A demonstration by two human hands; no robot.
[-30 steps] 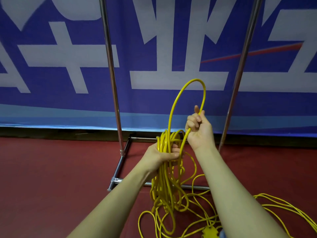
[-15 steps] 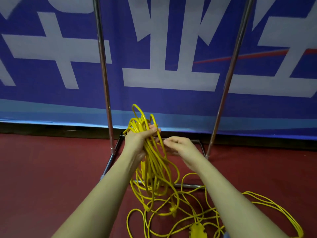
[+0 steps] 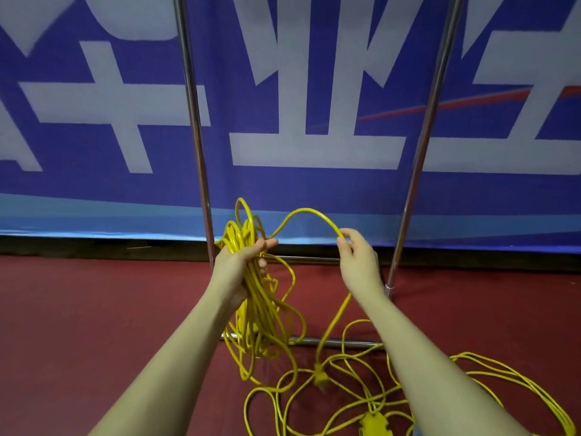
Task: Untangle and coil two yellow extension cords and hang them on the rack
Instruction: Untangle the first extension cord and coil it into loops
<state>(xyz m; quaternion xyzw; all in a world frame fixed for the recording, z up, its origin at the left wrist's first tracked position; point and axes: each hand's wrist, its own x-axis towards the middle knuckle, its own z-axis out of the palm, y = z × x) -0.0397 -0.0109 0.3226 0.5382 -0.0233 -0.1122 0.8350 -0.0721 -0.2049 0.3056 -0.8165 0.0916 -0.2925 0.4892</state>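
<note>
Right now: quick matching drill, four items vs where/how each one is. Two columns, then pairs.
Items:
1. left hand
2. right hand
3. yellow plug
4. rack base bar

States:
A. lies on the red floor
B. pinches a single arched strand of cord
C. hangs at the end of the strand, just above the floor
D. grips the bundle of coiled loops

Pairs: 1-D, 2-B, 3-C, 4-A
</note>
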